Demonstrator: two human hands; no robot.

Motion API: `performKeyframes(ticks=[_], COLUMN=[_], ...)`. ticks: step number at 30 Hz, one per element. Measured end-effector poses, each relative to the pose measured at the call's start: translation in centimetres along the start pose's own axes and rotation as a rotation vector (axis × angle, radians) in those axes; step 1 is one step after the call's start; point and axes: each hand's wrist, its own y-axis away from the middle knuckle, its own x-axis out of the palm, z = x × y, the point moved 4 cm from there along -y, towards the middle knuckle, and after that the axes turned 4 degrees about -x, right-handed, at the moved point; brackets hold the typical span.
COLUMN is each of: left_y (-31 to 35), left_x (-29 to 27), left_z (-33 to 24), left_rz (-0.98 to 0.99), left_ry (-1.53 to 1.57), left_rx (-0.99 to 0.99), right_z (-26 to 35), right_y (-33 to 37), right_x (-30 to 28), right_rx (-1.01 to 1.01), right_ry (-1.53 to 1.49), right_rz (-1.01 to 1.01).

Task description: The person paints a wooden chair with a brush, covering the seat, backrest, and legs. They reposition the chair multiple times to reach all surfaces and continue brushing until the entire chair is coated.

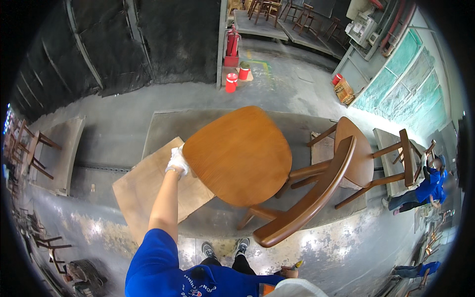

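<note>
A brown wooden chair (237, 158) stands before me on a grey platform, its broad rounded seat seen from above. Its curved backrest (309, 198) is on the right. My left hand (179, 161), in a white glove, grips the seat's left edge; the fingertips are partly hidden. Low at the right, close to my body, my right hand (289, 272) is closed round a small tool with a yellow end (299, 264). The tool's kind is too small to make out. A flat cardboard sheet (148, 193) lies beneath my left arm, partly under the seat.
Another wooden chair (354, 148) stands just right of mine. The platform (168, 126) extends behind both. Farther right a person in blue (429, 185) handles a chair. Red buckets (231, 83) and a fire extinguisher (232, 42) are at the back, beside a black wall (168, 44).
</note>
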Motion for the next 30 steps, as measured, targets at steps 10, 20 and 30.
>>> performKeyframes(ticks=[10,20,30], left_y=[19.7,51.4,51.6], left_x=[0.8,-4.5,0.0], left_z=[19.6,48.0,20.7], left_rz=[0.416,0.717,-0.098], left_ry=[-1.253,-0.963,-0.275], left_rx=[-0.018,-0.767,-0.332], right_z=[12.9,21.4,25.7], right_y=[1.0,4.5,13.0], right_x=[8.7,18.4,20.1], right_rx=[-0.366,-0.785,-1.411], right_ry=[0.322,0.777,0.676], right_rz=[0.244,0.802,1.079])
